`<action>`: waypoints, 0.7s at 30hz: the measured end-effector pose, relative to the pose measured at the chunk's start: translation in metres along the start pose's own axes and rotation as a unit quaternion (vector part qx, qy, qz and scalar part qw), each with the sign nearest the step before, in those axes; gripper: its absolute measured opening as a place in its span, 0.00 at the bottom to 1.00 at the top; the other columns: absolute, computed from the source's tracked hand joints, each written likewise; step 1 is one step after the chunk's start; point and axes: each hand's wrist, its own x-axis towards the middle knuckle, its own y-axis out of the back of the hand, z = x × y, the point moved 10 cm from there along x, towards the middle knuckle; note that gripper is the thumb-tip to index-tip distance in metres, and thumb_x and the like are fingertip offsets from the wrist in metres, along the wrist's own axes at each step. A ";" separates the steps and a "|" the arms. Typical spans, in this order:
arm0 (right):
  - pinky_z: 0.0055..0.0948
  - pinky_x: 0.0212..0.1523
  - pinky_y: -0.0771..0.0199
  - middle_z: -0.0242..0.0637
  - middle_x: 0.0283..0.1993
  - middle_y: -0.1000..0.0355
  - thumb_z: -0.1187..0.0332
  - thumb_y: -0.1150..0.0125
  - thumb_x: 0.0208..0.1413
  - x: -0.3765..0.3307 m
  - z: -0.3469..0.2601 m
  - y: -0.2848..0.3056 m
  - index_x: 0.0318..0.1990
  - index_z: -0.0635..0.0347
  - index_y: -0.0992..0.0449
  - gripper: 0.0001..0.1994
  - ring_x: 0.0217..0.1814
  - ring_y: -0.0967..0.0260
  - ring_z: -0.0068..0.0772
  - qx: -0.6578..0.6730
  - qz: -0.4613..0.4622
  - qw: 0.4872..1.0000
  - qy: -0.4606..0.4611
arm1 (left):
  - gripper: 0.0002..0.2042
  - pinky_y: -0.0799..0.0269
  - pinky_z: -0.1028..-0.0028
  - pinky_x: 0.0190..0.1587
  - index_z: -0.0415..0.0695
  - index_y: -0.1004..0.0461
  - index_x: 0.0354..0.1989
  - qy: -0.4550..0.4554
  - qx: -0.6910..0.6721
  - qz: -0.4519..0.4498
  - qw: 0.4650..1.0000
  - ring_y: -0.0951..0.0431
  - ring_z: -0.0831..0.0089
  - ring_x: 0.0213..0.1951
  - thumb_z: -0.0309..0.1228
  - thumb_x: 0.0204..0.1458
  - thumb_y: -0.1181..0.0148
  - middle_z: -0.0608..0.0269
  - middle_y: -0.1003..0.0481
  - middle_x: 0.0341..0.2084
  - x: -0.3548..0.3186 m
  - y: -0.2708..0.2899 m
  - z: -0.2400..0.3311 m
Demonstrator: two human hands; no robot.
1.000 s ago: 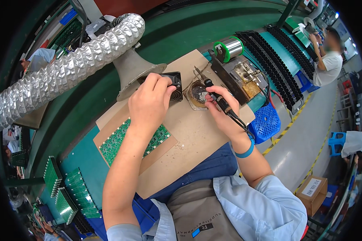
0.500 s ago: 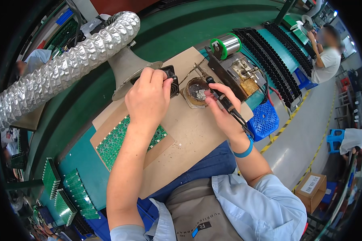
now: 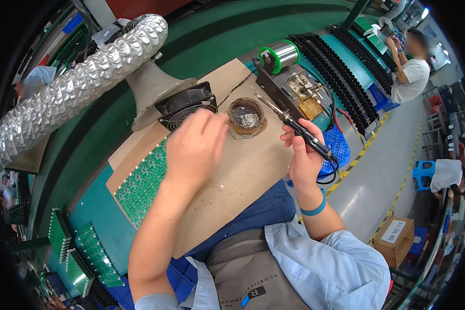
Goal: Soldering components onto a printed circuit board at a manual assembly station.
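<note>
My right hand [image 3: 306,155] holds a soldering iron [image 3: 309,137] by its black handle, tip pointing up and to the left. Left of the iron stands a round, stained pot [image 3: 232,122] with bits of silvery solder [image 3: 249,121] in it. My left hand [image 3: 195,147], smeared by motion, hovers over the cardboard [image 3: 243,163], just in front of a black fan [image 3: 186,103] with a wire guard. What its fingers hold, if anything, cannot be made out. A green circuit board panel [image 3: 143,181] lies beside my left forearm, partly hidden by it.
A silver flexible duct [image 3: 82,82] ends in a grey hood [image 3: 155,90] behind the fan. A solder wire spool [image 3: 285,56] and the soldering station [image 3: 299,93] stand at back right. Stacked boards [image 3: 80,271] sit at lower left. Another person [image 3: 412,67] works at far right.
My left hand has come toward me, uncovering the fan. My right hand has drawn the iron away from the pot to the right. The view has shifted slightly.
</note>
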 end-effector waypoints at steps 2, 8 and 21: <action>0.29 0.44 0.24 0.49 0.50 0.19 0.64 0.34 0.67 0.000 -0.005 0.004 0.64 0.65 0.32 0.23 0.44 0.20 0.33 -0.037 0.005 0.999 0.005 | 0.13 0.21 0.64 0.38 0.46 0.21 0.48 -0.001 -0.039 -0.036 0.999 0.19 0.59 0.38 0.28 0.54 0.30 0.61 0.23 0.38 -0.005 -0.017 0.005; 0.30 0.42 0.24 0.50 0.49 0.19 0.64 0.35 0.68 0.003 -0.017 0.016 0.63 0.66 0.31 0.23 0.41 0.21 0.34 -0.042 0.007 0.999 0.014 | 0.18 0.20 0.60 0.45 0.37 0.25 0.52 0.058 -0.006 -0.121 0.991 0.20 0.53 0.45 0.27 0.53 0.31 0.51 0.26 0.43 -0.004 -0.075 0.006; 0.31 0.40 0.22 0.49 0.46 0.19 0.59 0.37 0.68 0.005 -0.017 0.029 0.64 0.65 0.30 0.24 0.40 0.21 0.36 0.067 -0.010 0.995 -0.078 | 0.14 0.18 0.65 0.45 0.36 0.27 0.44 0.035 -0.022 -0.108 0.993 0.21 0.58 0.46 0.25 0.51 0.33 0.51 0.28 0.42 0.001 -0.084 0.017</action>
